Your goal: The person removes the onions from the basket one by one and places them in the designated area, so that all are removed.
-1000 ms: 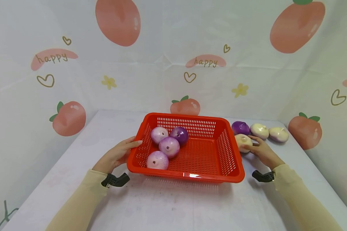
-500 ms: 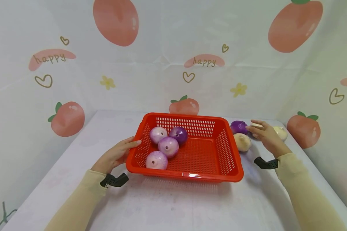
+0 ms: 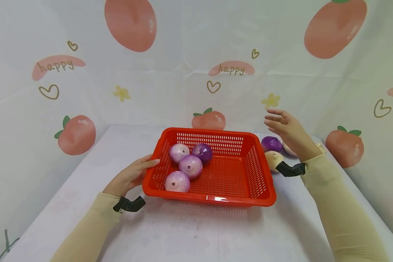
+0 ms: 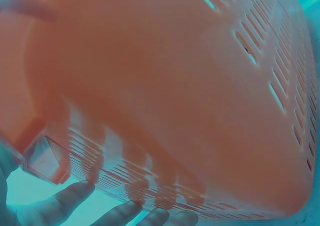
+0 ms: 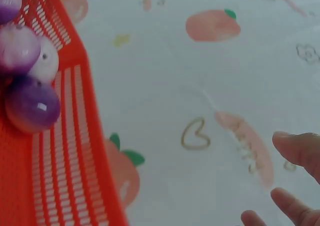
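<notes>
A red perforated plastic basket [image 3: 209, 201] sits in the middle of the table in the head view. Several purple and pale-purple onions [image 3: 190, 166] lie in its left half. My left hand [image 3: 130, 175] grips the basket's left side, thumb over the rim; the left wrist view shows its fingertips [image 4: 155, 217] against the slotted outer wall. Raised above the back right of the table, my right hand [image 3: 289, 133] holds nothing and its fingers are loosely spread. Below it sit a dark purple onion [image 3: 271, 144] and a cream onion [image 3: 273, 159], beside the basket.
Behind the right hand, another pale onion [image 3: 289, 150] is partly hidden, and a further one peeks out past the sleeve. A white cloth backdrop [image 3: 170, 98] with fruit prints surrounds the table [image 3: 190, 233] at the back and sides.
My right hand has let go of the cream onion beside the basket, passed over the other onions and risen up toward the backdrop. The left hand and basket stay put.
</notes>
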A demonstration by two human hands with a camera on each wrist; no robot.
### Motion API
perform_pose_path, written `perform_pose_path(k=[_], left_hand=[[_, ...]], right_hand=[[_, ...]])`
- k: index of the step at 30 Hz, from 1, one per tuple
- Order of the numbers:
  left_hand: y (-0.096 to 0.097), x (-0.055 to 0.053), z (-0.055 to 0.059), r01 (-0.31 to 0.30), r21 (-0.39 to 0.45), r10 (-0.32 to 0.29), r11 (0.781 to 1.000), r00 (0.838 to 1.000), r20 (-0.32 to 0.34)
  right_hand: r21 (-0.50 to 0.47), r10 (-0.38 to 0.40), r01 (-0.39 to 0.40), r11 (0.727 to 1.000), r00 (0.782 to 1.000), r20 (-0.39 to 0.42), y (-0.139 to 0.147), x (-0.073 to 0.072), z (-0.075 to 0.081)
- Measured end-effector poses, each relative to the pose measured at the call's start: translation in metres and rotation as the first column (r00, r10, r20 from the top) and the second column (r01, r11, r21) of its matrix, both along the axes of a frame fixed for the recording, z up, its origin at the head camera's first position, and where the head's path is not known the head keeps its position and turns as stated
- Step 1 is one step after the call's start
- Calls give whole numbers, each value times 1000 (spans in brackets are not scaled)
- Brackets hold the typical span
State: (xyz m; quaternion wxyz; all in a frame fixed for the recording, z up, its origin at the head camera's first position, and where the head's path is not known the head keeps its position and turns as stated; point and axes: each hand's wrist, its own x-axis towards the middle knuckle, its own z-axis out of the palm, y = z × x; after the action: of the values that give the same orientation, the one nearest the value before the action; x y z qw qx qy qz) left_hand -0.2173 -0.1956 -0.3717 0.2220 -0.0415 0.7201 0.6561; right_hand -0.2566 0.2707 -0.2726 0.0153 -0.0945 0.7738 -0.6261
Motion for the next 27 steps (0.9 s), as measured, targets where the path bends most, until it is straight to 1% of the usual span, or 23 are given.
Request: perform_pose_path(k=[3, 5, 6, 10, 14, 17, 20, 23, 27], left_hand=[[0, 0, 0, -1, 0, 1, 1000, 1000, -2], [-1, 0, 0, 1, 3, -1, 1000, 1000, -4], [-1, 0, 0, 3, 4, -3, 1000, 1000, -5], [-1, 0, -1, 7, 9, -7, 1000, 1000, -4], [-1, 0, -1, 5, 10, -5, 1000, 1000, -2], [-1, 0, -1, 8, 12, -8, 1000, 1000, -3], [-1, 1, -1, 8, 12, -8, 1000, 1000, -2], [-1, 1, -1, 5, 12, -5, 1000, 1000, 0], [-1, 1, 0, 4, 11, -4, 1000, 1000, -3]], right_hand=[[-7, 31, -31, 999, 999, -24, -20, -2, 9], [8, 53, -52, 999, 998, -34, -34, -3, 13], [22, 68, -67, 997, 997, -42, -41, -4, 14], [18, 154, -153, 988, 986, -59, -67, -9, 12], [18, 255, -255, 967, 965, -58, -90, -14, 4], [37, 308, -306, 951, 950, -45, -104, -16, -5], [45, 337, -336, 941, 941, -17, -117, -17, -14], [60, 366, -367, 928, 930, 28, -131, -19, -25], [146, 390, -400, 905, 916, 89, -148, -19, -39]])
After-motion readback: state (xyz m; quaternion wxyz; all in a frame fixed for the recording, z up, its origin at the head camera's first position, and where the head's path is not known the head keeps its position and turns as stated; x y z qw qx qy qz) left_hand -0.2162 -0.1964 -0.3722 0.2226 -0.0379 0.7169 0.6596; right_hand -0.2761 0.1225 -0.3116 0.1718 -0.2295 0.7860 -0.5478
